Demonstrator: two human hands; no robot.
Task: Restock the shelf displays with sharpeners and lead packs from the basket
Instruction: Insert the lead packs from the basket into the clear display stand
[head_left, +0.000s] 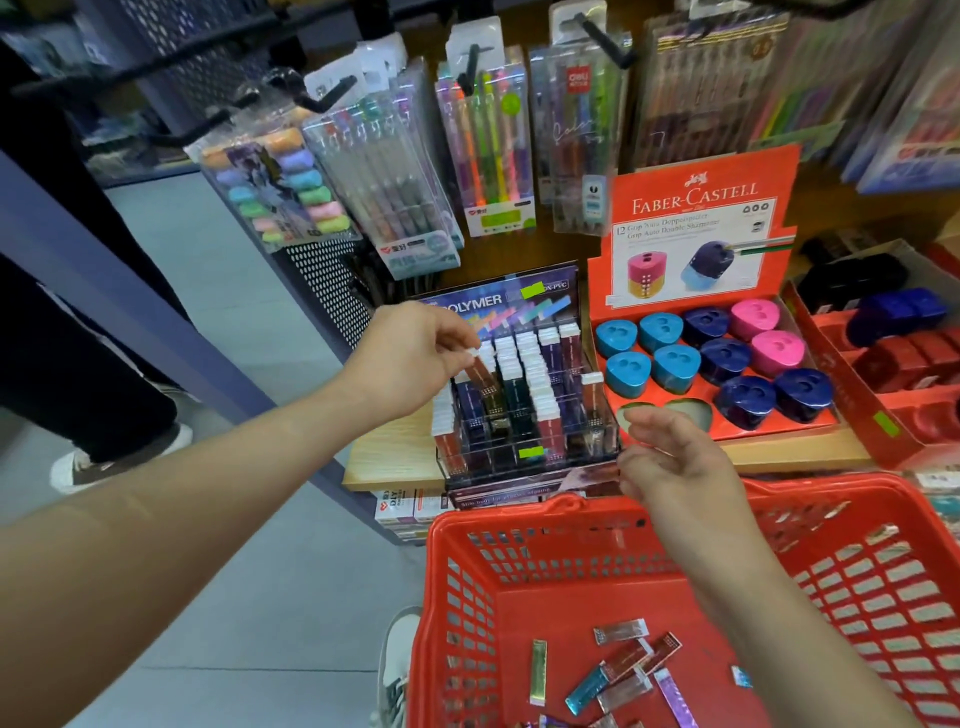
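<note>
Off to the far left, another person's dark trouser leg (78, 364) and white shoe (78, 465) stand on the grey floor. The left hand (410, 353) reaches out over the wooden shelf (389, 452). Its thumb and fingers are drawn together, pinching the white-capped end of a brownish lead pack (480, 368). That pack hangs tilted, its lower end down among the rows at the upper left of the clear lead display case (524, 410). The case is packed with upright packs with white caps. Above it, pen packs (488, 150) hang from black hooks.

The right hand (670, 457) hovers over the far rim of the basket, just in front of the case's right corner. Its fingers are loosely curled with the thumb up, and it holds nothing I can see.

Behind it sits the red sharpener tray (696, 218), filled with sharpeners (727, 358) in light blue, navy and pink. Two hollows (685, 413) at its front left are bare.

Below, the red basket (519, 545) stands against the shelf. Loose lead packs (623, 670) lie scattered flat on its bottom.
</note>
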